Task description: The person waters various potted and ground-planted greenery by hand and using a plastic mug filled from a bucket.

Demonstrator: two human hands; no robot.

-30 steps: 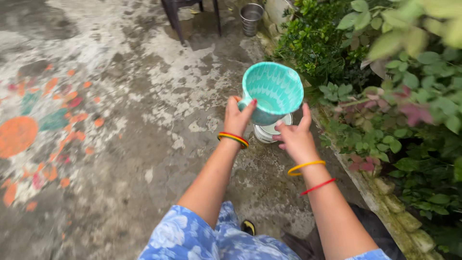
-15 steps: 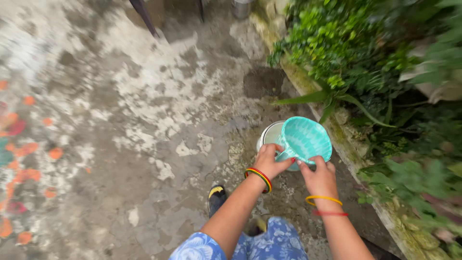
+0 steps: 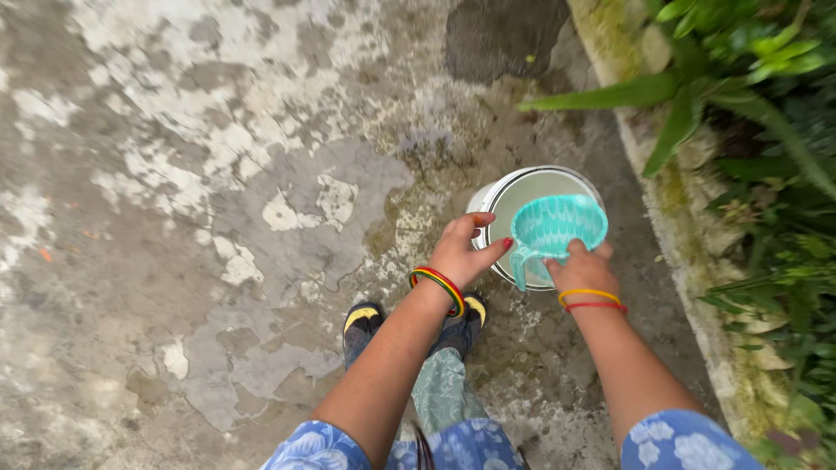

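The right hand (image 3: 582, 271) grips the rim of a turquoise marbled plastic mug (image 3: 554, 228), holding it inside the mouth of a round white bucket (image 3: 496, 198) just beyond the knuckles. The left hand (image 3: 464, 252) is half open, thumb near the mug's handle. The mug looks lowered in, though whether it has filled I cannot tell; lifting it out seems left

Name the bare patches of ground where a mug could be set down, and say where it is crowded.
Free: the wide concrete ground left of the white bucket. Crowded: the bucket's mouth, where the left hand and right hand hold the turquoise mug; the stone kerb and plants hem it rightward.
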